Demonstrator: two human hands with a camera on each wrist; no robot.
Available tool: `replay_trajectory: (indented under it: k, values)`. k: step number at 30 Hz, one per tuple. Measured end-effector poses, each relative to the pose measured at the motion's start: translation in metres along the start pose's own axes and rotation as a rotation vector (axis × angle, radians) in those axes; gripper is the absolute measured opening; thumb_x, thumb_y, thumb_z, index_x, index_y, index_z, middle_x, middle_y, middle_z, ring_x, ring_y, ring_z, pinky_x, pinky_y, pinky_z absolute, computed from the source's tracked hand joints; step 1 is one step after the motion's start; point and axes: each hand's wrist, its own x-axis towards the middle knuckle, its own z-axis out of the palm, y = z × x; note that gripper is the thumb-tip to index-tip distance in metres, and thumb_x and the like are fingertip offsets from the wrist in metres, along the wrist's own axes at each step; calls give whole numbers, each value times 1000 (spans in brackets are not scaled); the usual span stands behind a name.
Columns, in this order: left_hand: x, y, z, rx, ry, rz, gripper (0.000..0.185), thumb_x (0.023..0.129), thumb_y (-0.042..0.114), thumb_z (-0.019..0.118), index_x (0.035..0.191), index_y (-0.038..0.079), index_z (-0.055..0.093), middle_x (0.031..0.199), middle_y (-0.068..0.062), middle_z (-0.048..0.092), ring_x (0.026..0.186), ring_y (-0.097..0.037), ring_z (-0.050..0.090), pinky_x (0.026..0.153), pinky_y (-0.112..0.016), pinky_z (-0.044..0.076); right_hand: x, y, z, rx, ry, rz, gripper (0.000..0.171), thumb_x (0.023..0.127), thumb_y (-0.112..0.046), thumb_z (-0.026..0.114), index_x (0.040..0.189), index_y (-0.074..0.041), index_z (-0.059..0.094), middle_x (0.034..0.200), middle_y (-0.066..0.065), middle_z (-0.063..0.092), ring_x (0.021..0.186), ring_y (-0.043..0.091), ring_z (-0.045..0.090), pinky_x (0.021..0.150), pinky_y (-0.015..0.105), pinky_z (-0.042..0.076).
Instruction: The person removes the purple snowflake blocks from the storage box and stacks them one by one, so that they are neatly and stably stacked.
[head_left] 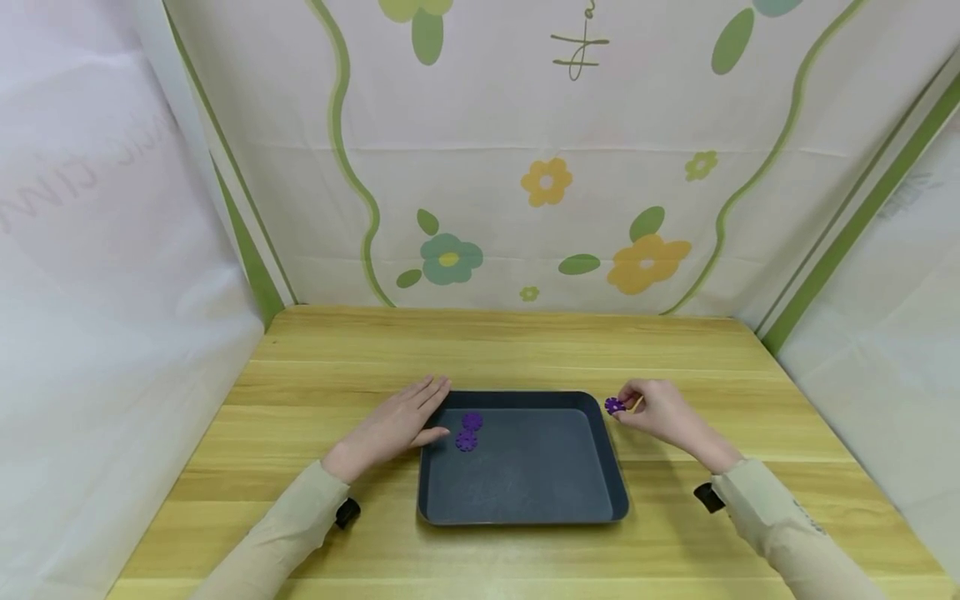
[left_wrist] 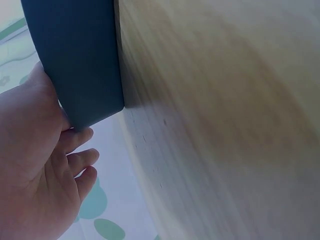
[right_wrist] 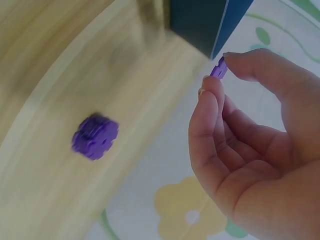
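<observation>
A dark grey tray (head_left: 525, 467) lies on the wooden table, and two purple notched discs sit inside its left part, an upper disc (head_left: 472, 422) and a lower disc (head_left: 467, 441). My left hand (head_left: 397, 421) rests against the tray's far left corner, fingers extended along the outside and thumb over the rim. Just right of the tray, my right hand (head_left: 660, 412) pinches another purple notched disc (head_left: 614, 406) between thumb and fingertips. In the right wrist view a small stack of purple discs (right_wrist: 95, 136) stands on the table near that hand; the head view does not show it.
The wooden table (head_left: 525, 562) spreads around the tray on all sides. White fabric with printed flowers (head_left: 480, 117) rises behind the table's far edge. Plain fabric walls stand at the left (head_left: 120, 333) and right (head_left: 885, 333).
</observation>
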Motion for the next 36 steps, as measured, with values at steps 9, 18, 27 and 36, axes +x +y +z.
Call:
replay_trajectory:
  k: [9,18,27,36]
  values:
    - [0,-1,2,-2,-11,-10,74,98,47,55,153,2,36,157,-16,40,146,-34,40,118,-47,39,-2,21,-5,-17,23,51,16,83,-13,75,93,0,70,82,6,71,69,10,62,59,21,50]
    - [0,-1,3,9,17,5,74,98,47,56,152,1,38,156,-17,42,144,-34,42,117,-46,40,-7,38,-8,-15,14,103,22,84,-16,76,95,2,70,84,9,71,72,13,65,60,24,52]
    - [0,0,2,14,15,1,73,97,47,58,151,1,39,155,-17,43,144,-34,42,116,-46,41,-11,56,-7,-23,32,119,23,84,-16,75,95,4,70,83,10,71,71,15,66,58,22,52]
    - [0,-1,2,8,22,4,74,97,47,57,151,1,39,155,-17,43,144,-34,42,117,-46,41,-12,66,-9,-31,32,140,25,85,-16,75,96,5,70,85,13,71,74,20,68,58,24,52]
